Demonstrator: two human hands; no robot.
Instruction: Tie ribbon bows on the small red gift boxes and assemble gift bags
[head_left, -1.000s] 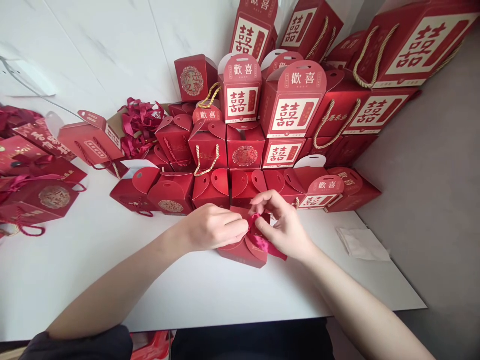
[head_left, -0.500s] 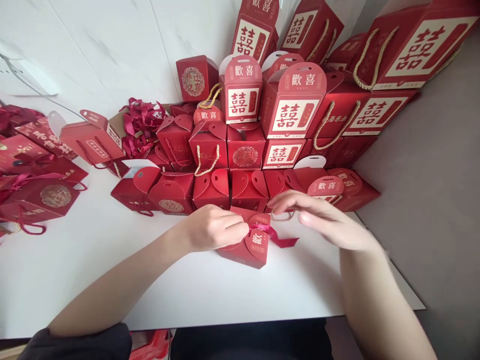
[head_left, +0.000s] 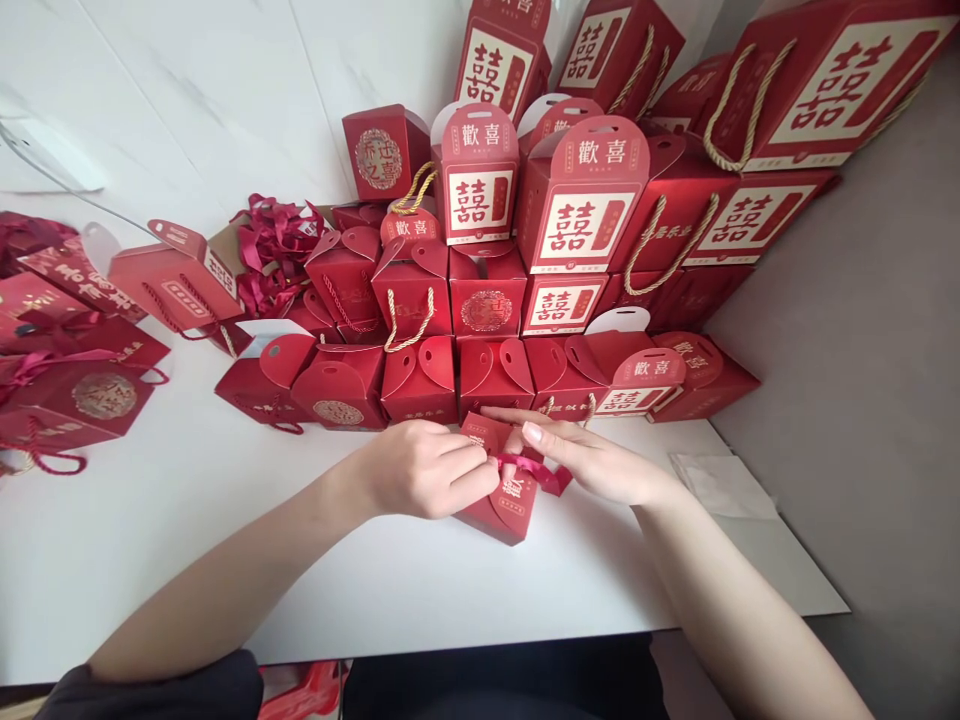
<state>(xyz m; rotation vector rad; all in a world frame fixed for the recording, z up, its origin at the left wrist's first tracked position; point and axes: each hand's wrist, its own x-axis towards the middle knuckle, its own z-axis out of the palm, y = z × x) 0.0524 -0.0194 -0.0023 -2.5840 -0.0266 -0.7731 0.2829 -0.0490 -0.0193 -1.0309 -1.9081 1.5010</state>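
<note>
A small red gift box [head_left: 501, 518] with pale lettering on its rounded flaps lies on the white table in front of me. A magenta ribbon [head_left: 546, 474] crosses its top, with a loose end trailing right. Bent round the ribbon at the box's middle, my left hand [head_left: 431, 470] is closed in a pinch; its fingertips partly hide what they grip. My right hand [head_left: 592, 455] reaches in from the right, fingers stretched out over the box, one fingertip close to the ribbon by the left hand. Whether that finger touches the ribbon I cannot tell.
Stacked red gift boxes [head_left: 491, 300], many with rope handles, fill the back of the table against the wall. A heap of magenta ribbons [head_left: 277, 245] lies behind them. More boxes [head_left: 90, 400] stand at left. A pale sheet [head_left: 724, 485] lies near the right wall.
My right hand has moved left, down onto the box beside the ribbon. My left hand keeps its pinch. The box has turned slightly, and the ribbon's loose end is now drawn in nearer the box.
</note>
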